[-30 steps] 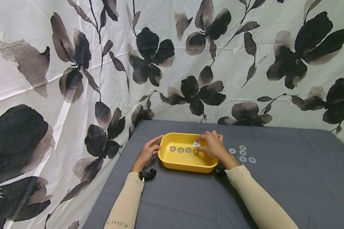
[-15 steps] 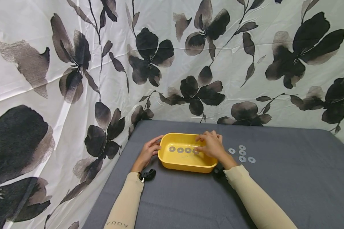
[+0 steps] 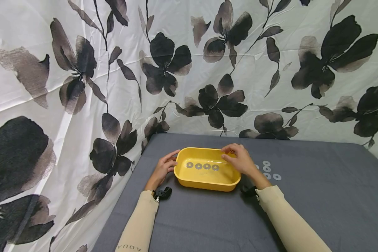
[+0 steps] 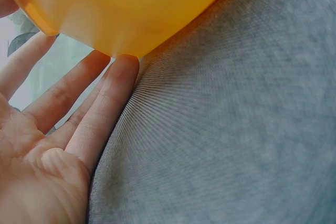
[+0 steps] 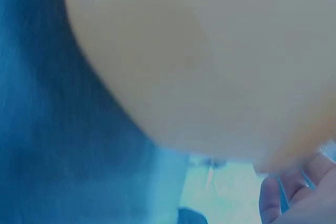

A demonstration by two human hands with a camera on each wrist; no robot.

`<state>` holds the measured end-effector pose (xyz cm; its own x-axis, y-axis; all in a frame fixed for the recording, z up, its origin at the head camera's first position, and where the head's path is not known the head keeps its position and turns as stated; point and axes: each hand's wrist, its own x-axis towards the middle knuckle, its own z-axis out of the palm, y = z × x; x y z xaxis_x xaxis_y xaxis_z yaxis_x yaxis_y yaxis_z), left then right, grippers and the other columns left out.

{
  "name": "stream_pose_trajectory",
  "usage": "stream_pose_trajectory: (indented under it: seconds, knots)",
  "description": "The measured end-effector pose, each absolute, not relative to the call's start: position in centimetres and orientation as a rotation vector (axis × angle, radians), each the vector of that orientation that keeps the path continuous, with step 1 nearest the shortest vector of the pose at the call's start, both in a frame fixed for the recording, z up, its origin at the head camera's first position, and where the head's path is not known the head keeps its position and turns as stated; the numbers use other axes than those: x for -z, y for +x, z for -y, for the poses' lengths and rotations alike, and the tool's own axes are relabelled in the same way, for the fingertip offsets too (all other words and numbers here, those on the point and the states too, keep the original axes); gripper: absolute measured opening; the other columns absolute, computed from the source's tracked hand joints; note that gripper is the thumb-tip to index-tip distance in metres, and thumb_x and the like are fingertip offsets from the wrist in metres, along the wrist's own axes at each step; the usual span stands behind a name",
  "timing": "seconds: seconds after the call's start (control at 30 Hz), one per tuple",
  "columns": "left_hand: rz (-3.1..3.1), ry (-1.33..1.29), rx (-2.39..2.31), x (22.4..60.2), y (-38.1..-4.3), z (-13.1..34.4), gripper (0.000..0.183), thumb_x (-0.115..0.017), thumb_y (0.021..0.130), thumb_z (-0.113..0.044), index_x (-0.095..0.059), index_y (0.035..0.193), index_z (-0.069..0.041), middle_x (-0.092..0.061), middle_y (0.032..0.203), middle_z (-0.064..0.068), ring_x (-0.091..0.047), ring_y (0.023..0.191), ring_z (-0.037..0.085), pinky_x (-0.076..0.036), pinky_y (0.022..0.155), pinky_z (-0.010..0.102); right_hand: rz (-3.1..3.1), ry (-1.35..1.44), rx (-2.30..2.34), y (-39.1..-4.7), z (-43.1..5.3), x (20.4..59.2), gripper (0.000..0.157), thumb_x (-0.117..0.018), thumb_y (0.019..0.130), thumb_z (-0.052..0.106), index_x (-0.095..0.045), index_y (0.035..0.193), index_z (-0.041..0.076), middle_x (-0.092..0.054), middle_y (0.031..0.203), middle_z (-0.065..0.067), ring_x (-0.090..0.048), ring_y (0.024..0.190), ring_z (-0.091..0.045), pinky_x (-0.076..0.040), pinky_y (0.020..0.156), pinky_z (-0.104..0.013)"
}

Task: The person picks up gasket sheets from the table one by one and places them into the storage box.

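A yellow plastic tray [image 3: 204, 183] with rounded corners sits on the table. On its floor several flat metal washers lie in a row, the rightmost washer [image 3: 215, 167] nearest my right hand [image 3: 240, 160]. That hand hovers over the tray's right end, fingers loosely bent, with nothing seen between them. At the left end, my left hand [image 3: 162, 169] touches the tray's side with nearly straight fingers [image 4: 100, 103]. In the right wrist view the blurred tray [image 5: 210, 77] fills most of the picture and hides part of the right hand [image 5: 304, 198].
Loose washers [image 3: 266, 169] lie on the grey cloth [image 3: 318, 196] right of the tray, one partly hidden behind the right hand. A white floral curtain [image 3: 189, 70] hangs behind and to the left of the table. Black devices [image 3: 163, 193] are strapped to the wrists.
My right hand has set a washer down at the right end of the row, let go of it, and drawn up and to the right. The left hand keeps its place.
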<state>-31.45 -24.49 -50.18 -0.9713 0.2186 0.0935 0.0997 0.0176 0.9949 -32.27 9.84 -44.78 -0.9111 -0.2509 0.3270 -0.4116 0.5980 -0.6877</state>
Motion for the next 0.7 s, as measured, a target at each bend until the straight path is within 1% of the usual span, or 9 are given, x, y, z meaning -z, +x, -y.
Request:
stream_pose_trajectory:
  seconds: [0.1,0.23,0.37,0.53,0.63,0.7]
  knots:
    - [-2.166,0.339,-2.107,50.0,-31.4,24.4,0.049,-0.051,0.096,-0.007,-0.045,0.144,-0.017,-0.051,0.14,0.02,-0.052,0.125,0.041,-0.052,0.094,0.046,2.643,0.509,-1.235,-32.0,-11.8,44.3,0.025,-0.066,0.091,0.029,-0.067,0.111,0.014,-0.064,0.102,-0.005,-0.053,0.094,-0.022,-0.044,0.081,-0.035]
    - [-2.156,0.345,-2.083,49.2,-31.0,24.3,0.051,-0.049,0.096,-0.005,-0.042,0.146,-0.013,-0.05,0.141,0.022,-0.05,0.126,0.042,-0.052,0.095,0.047,2.71,0.472,-1.235,-31.7,-14.9,43.8,0.028,-0.063,0.092,0.033,-0.064,0.113,0.014,-0.065,0.1,-0.007,-0.057,0.085,-0.021,-0.049,0.07,-0.03]
    - [-2.168,0.34,-2.069,48.3,-30.4,24.2,0.052,-0.05,0.096,-0.004,-0.042,0.146,-0.011,-0.05,0.142,0.021,-0.051,0.127,0.041,-0.051,0.096,0.047,2.765,0.453,-1.16,-31.7,-17.8,44.1,0.031,-0.063,0.092,0.034,-0.063,0.114,0.011,-0.064,0.095,-0.01,-0.056,0.079,-0.021,-0.049,0.064,-0.029]
    - [-2.172,0.34,-2.08,48.0,-30.0,24.1,0.051,-0.05,0.096,-0.005,-0.043,0.146,-0.012,-0.051,0.141,0.02,-0.051,0.126,0.041,-0.05,0.097,0.048,2.852,0.388,-1.04,-32.1,-20.0,45.5,0.031,-0.064,0.092,0.022,-0.063,0.115,0.003,-0.064,0.09,-0.011,-0.055,0.073,-0.019,-0.047,0.059,-0.029]
    - [-2.163,0.348,-2.077,48.0,-30.0,24.1,0.051,-0.05,0.096,-0.004,-0.043,0.146,-0.011,-0.051,0.14,0.021,-0.051,0.126,0.041,-0.049,0.098,0.05,2.918,0.353,-0.981,-32.3,-20.5,46.1,0.029,-0.065,0.09,0.019,-0.064,0.113,0.0,-0.064,0.085,-0.01,-0.056,0.066,-0.017,-0.046,0.055,-0.029]
    - [-2.159,0.351,-2.077,48.0,-30.1,24.1,0.051,-0.05,0.096,-0.004,-0.042,0.146,-0.011,-0.051,0.14,0.022,-0.051,0.126,0.042,-0.05,0.097,0.049,2.957,0.343,-0.948,-32.4,-20.8,46.5,0.028,-0.066,0.089,0.018,-0.065,0.11,0.0,-0.064,0.082,-0.009,-0.056,0.06,-0.016,-0.045,0.053,-0.03]
